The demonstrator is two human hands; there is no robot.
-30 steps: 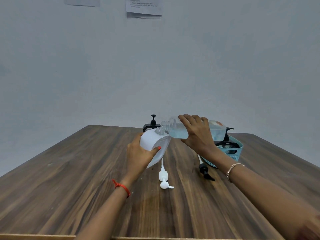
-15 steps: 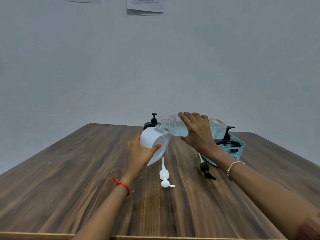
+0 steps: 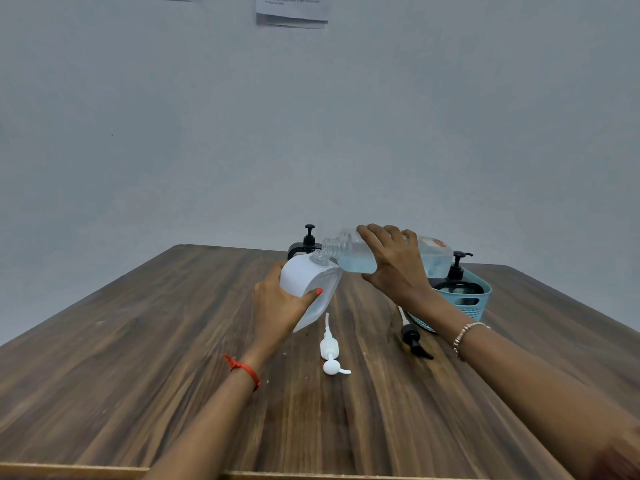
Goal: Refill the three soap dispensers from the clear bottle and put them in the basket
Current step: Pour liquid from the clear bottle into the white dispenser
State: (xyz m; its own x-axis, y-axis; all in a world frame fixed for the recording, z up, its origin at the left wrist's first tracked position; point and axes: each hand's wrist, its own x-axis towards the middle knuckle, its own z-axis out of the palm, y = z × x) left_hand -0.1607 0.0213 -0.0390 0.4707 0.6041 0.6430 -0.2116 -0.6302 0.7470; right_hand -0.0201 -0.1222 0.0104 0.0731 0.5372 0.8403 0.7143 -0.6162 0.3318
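Presently our left hand (image 3: 280, 308) grips the white plastic soap dispenser (image 3: 304, 278) round its lower body, thumb across the front. It holds the dispenser tilted, so the open neck leans to the right. Whether its base touches the dark wood-grain counter (image 3: 138, 341) we cannot tell.

Our right hand (image 3: 394, 268) is curled over the clear plastic bottle (image 3: 353, 261), which lies almost level in the air. The bottle's threaded mouth meets the dispenser's opening — touching it or just above it, we cannot say. Pale blue liquid pools along the bottle's lower side, and a red-marked label shows at its far end.

Just in front of the white dispenser a white pump head (image 3: 330, 348) lies on the counter, its dip tube pointing away from us. To its right, apart from it, lies a black pump head (image 3: 412, 337); its tube runs up behind our right wrist.

The teal slotted plastic basket (image 3: 483, 296) stands on the right, beyond our right forearm, with a black pump dispenser (image 3: 457, 282) upright inside it. A second black pump dispenser (image 3: 304, 244) stands behind the white one near the counter's far edge — partly hidden by it.

A red thread (image 3: 244, 368) circles our left wrist and a beaded bracelet (image 3: 467, 334) our right. On the grey wall above hangs a printed paper sheet (image 3: 291, 10), too blurred to read.
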